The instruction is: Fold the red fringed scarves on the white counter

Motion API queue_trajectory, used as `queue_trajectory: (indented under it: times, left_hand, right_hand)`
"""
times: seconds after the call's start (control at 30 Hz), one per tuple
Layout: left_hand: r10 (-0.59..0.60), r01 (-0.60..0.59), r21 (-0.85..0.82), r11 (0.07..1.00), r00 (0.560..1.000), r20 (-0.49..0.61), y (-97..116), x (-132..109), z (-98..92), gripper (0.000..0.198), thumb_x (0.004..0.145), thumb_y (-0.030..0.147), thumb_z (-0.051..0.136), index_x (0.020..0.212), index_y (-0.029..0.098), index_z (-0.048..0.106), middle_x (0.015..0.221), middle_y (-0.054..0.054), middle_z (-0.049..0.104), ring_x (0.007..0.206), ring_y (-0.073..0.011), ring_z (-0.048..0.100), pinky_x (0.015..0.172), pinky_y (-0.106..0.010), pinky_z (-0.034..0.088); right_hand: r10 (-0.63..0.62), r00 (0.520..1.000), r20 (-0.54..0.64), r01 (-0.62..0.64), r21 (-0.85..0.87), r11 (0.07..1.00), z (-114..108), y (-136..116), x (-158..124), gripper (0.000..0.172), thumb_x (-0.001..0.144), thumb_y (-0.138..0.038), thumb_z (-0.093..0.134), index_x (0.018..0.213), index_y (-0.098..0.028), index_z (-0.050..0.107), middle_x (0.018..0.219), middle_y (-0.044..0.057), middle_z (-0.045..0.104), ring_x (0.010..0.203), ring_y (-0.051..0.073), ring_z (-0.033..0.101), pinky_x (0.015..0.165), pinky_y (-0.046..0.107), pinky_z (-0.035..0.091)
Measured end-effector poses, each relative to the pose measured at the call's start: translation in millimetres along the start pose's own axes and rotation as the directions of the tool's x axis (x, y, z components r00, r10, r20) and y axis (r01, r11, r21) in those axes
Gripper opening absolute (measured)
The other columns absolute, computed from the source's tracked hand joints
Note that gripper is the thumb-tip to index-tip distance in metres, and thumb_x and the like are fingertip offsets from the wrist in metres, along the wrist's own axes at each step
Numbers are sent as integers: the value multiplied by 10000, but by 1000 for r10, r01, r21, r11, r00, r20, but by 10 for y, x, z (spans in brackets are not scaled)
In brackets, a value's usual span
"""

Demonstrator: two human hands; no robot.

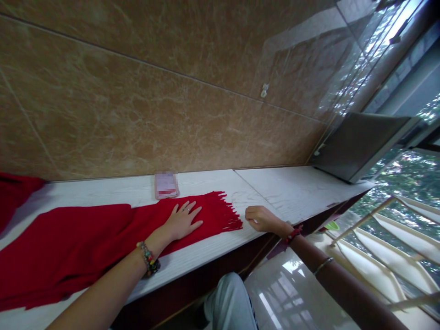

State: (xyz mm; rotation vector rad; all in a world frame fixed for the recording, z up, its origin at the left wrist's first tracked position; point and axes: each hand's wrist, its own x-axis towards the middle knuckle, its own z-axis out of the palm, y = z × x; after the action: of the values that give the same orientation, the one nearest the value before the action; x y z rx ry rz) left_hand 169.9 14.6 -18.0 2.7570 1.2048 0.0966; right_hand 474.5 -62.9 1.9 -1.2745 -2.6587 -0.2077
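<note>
A red scarf (103, 233) with a fringed end lies lengthwise along the white counter. My left hand (182, 222) rests flat on it with the fingers spread, a short way from the fringe (228, 215). Just right of the fringe tips is my right hand (263, 219), its fingers curled closed low over the counter. A small gap separates it from the fringe. Whatever it may hold is hidden inside the fingers.
A pinkish packet (166, 184) sits behind the scarf on the white counter (275, 188). More red cloth (17, 195) is bunched at the far left. A brown tiled wall (154, 101) rises behind. At the right end stands a dark grey panel (360, 144).
</note>
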Motion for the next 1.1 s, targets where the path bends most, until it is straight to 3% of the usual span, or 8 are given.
queue_trajectory:
  times: [0.2,0.33,0.5,0.63,0.8,0.9,0.97,1.1]
  left_hand:
    - [5,-5,23,1000,1000,-24,17,-8,-3,573,853,535,268,1336,232,324,1438,-87,222,1316,-274,157,1034,-495,141]
    - [-74,74,29,997,997,-9,43,-44,-37,639,822,593,276,1351,234,294,1446,-92,191,1315,-311,129,1028,-519,130]
    - [-124,123,13,992,992,30,60,-64,-71,673,800,628,280,1365,265,246,1455,-83,146,1312,-348,95,999,-580,125]
    - [-115,115,11,993,993,36,54,-52,-73,679,799,626,284,1366,255,248,1452,-90,152,1310,-356,94,997,-586,122]
    - [-110,109,16,994,994,7,38,-46,-40,658,806,612,289,1356,250,277,1448,-88,169,1312,-343,104,999,-581,130]
    - [-104,104,19,994,995,-8,25,-55,-30,655,808,616,274,1349,247,296,1446,-88,178,1314,-332,109,1008,-571,123]
    - [-99,99,15,995,995,-3,19,-63,-32,657,808,619,269,1351,250,289,1445,-88,182,1314,-331,110,1011,-568,117]
    - [-99,99,1,995,995,17,23,-72,-53,662,807,623,269,1360,259,264,1447,-88,173,1312,-338,112,1006,-575,125]
  right_hand:
    - [19,978,-206,12,147,989,28,-255,683,233,690,-45,425,830,-173,560,854,60,589,871,171,497,799,298,401]
    - [-11,997,-77,20,122,992,240,-297,1089,212,690,-40,432,803,-157,569,855,58,590,847,158,503,782,279,399]
    - [134,990,40,-133,-32,991,311,97,830,158,709,-73,436,689,-158,568,761,50,587,737,148,510,687,254,383]
    - [279,960,26,-278,-57,959,213,350,563,165,702,-70,432,639,-156,558,693,40,573,662,137,505,637,242,375]
    - [131,976,-173,-110,127,986,218,39,906,201,687,-33,442,770,-163,570,797,48,588,795,152,512,733,261,396]
    - [9,995,-99,2,108,994,305,-189,1198,196,705,-41,450,798,-164,571,843,51,591,852,156,502,776,268,386]
    - [19,999,-38,-17,56,998,369,-191,1249,158,724,-62,453,776,-155,568,839,56,587,830,153,503,755,260,384]
    - [223,975,-15,-223,-34,974,433,155,1002,159,759,-85,423,763,-144,571,803,59,589,772,145,511,725,257,380]
